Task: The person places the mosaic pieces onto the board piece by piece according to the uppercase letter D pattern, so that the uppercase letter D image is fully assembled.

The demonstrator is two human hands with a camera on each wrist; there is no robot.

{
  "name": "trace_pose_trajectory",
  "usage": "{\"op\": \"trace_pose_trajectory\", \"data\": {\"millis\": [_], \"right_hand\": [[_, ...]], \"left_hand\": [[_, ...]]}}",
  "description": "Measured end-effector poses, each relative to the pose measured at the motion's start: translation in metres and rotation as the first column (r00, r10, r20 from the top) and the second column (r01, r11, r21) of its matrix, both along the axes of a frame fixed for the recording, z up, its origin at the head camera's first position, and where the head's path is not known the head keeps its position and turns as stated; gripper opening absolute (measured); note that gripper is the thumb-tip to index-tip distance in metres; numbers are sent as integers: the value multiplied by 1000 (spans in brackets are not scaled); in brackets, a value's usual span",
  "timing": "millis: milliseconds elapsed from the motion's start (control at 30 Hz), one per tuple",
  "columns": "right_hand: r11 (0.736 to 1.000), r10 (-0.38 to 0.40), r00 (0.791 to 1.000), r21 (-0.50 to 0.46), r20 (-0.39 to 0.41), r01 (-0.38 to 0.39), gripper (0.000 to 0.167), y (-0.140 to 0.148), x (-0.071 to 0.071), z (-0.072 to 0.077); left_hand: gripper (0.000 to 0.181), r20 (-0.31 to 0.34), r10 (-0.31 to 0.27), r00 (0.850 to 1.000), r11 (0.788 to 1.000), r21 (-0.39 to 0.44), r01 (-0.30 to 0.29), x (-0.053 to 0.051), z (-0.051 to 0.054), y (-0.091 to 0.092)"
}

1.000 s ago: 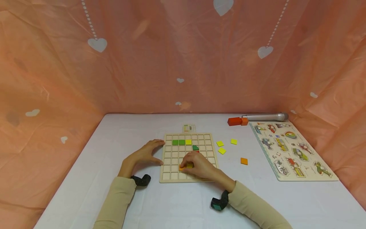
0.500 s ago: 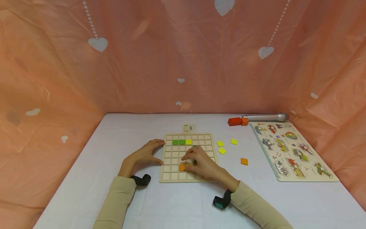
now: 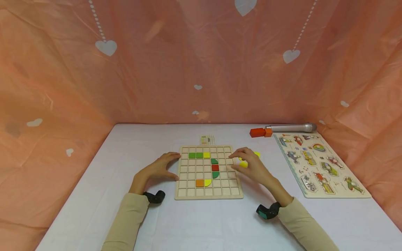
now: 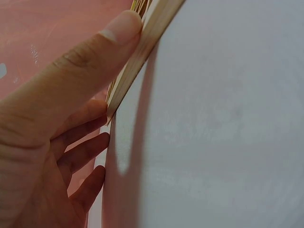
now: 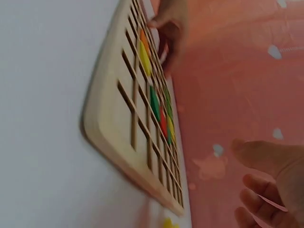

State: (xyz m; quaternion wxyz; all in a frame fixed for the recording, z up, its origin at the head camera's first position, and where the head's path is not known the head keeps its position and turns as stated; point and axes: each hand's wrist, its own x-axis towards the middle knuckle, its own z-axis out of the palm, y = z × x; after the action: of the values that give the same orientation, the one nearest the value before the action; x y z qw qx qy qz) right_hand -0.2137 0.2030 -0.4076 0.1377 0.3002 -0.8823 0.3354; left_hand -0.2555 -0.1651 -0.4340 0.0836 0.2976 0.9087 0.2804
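Note:
A wooden grid board (image 3: 230, 192) lies mid-table. In it sit green squares (image 3: 195, 155), a yellow square (image 3: 206, 155), a red square (image 3: 215, 167) between two green rounded tiles, an orange square (image 3: 199, 183) and a yellow rounded tile (image 3: 208, 182). My left hand (image 3: 157, 168) touches the board's left edge with thumb and fingers spread; the left wrist view shows the thumb (image 4: 121, 31) against the wooden rim (image 4: 137, 57). Fingers apart, my right hand (image 3: 255, 168) hovers past the right edge, above loose yellow tiles (image 3: 243, 163) that it partly hides. The right wrist view shows nothing in its fingers (image 5: 254, 154).
Behind the board lies a small pattern card (image 3: 207, 140). At the back right are red and orange blocks (image 3: 257, 132), a silver microphone (image 3: 290, 128) and a picture puzzle board (image 3: 320, 167). An orange-pink curtain (image 3: 201, 69) encloses the table.
My right hand has let go near the orange and yellow tiles on the board, lifted, and moved right to the loose yellow tiles. The left hand stays at the board's edge.

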Motion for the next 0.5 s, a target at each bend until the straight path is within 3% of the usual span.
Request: {"op": "trace_pose_trajectory", "data": {"millis": [200, 500], "right_hand": [[999, -32, 999, 25, -8, 32, 38, 35, 1, 5], [992, -90, 989, 97, 118, 78, 44, 77, 5, 13]], "left_hand": [[89, 14, 10, 1000, 1000, 2, -10, 2, 2, 0], [88, 10, 3, 1000, 1000, 8, -3, 1, -1, -1]]}}
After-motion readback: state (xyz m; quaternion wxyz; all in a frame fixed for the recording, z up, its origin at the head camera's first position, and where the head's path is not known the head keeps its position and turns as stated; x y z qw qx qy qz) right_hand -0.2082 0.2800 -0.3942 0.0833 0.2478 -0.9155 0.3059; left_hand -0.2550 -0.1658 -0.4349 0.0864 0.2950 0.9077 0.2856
